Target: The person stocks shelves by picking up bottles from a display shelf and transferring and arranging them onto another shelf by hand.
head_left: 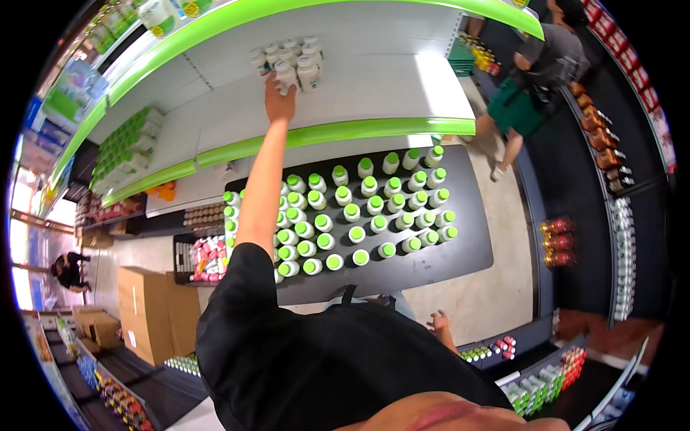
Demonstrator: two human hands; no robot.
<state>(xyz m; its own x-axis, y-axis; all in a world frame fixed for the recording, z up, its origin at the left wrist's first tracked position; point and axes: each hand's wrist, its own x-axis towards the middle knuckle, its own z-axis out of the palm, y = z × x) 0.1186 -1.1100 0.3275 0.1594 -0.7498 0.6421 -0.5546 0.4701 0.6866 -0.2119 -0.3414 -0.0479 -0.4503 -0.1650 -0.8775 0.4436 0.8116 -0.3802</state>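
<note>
My left hand point(279, 104) reaches up to the white shelf point(366, 93) with its fingers closed around a white bottle point(285, 72). That bottle stands at the front of a small cluster of white bottles point(309, 70) on the shelf. Below the shelf, many white bottles with green caps point(351, 212) stand in rows on a black table point(460, 262). My left forearm hides part of these rows. Low at my side, my right hand point(438, 324) hangs with fingers apart, holding nothing, beyond the table's near edge.
A green strip point(338, 132) edges the shelf. Green-and-white packs point(128, 147) sit further left. A black crate point(185, 260) and cardboard boxes point(154, 312) stand left of the table. Another person point(535, 79) walks in the aisle at right, beside dark stocked shelves point(575, 179).
</note>
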